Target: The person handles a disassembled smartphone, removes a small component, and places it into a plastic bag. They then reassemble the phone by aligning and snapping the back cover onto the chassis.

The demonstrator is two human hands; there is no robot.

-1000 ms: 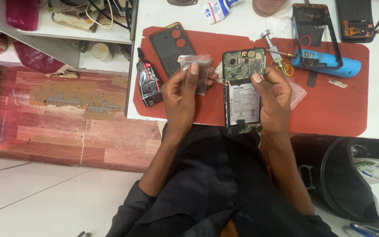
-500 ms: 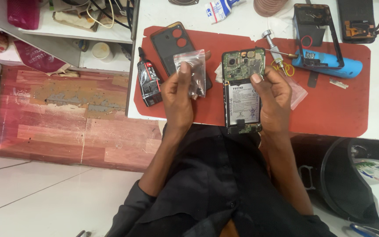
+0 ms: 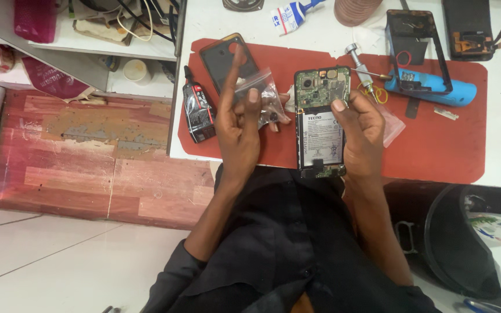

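Your left hand [image 3: 239, 124] is pinching a small clear plastic bag [image 3: 260, 95] between thumb and fingers, with the index finger sticking straight up. The bag has some tiny dark bits in it, too small to tell what they are. Your right hand [image 3: 360, 130] is wrapped around an opened phone [image 3: 320, 124], back cover off, so the green circuit board and the battery face up at you. The thumb presses on the right edge near the top of the battery. The phone is held just above the red mat [image 3: 436, 145], near the front edge of the white surface [image 3: 215, 23], and the bag sits just to its left, nearly touching it.

On the mat behind your left hand lies a dark phone back cover [image 3: 224, 58], with a small black tube [image 3: 198, 111] just beside it at the mat's left edge. Off to the right there's a blue tool [image 3: 436, 91] with a black phone frame [image 3: 416, 49] lying over it, and a metal screwdriver [image 3: 359, 65] between those and the phone.
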